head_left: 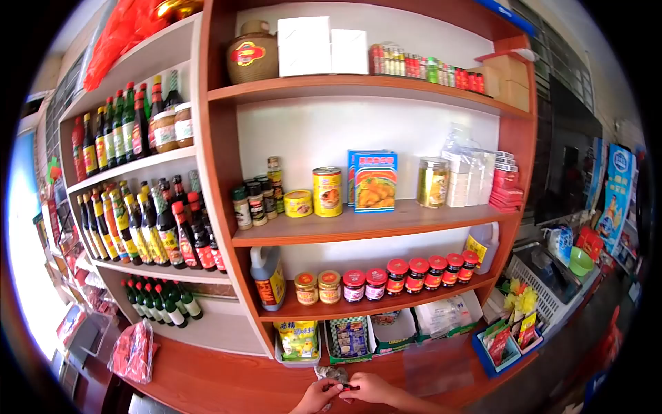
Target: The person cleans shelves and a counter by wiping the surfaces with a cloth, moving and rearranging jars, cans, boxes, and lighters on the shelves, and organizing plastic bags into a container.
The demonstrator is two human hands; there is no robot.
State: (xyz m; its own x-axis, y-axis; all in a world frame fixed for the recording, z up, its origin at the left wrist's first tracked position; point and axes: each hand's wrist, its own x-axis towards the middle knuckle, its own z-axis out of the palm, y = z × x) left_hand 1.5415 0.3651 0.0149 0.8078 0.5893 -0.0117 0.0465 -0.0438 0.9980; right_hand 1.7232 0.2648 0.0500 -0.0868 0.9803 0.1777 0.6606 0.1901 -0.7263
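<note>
Both hands are down at the bottom edge, working on a small dark item [349, 388] with a bit of red on it, too tiny for me to tell what it is. It sits between the fingertips, just over the front of the reddish-brown counter [207, 366]. Left hand [316, 397] has it pinched from one side, right hand [370, 388] from the other, fingers curled in on both. There's some crumpled greyish, shiny stuff [331, 373] right behind the fingers, can't really make out what.

A clear plastic sheet [438, 366] lies flat on the counter to the right. Behind the hands you've got a yellow bag [299, 341] standing in a bin, then a box of blue packets [349, 338] next to it. Over on the left there's a plastic bag of red stuff [131, 350], and on the far right a blue tray [488, 363] with small packets in it.

Shelf above: a row of red-lidded jars [417, 276] with a big jug [267, 278] at the left end. Next one up has a tall yellow can [327, 192] and blue boxes [373, 181]. The side rack is packed with bottles [169, 234].
</note>
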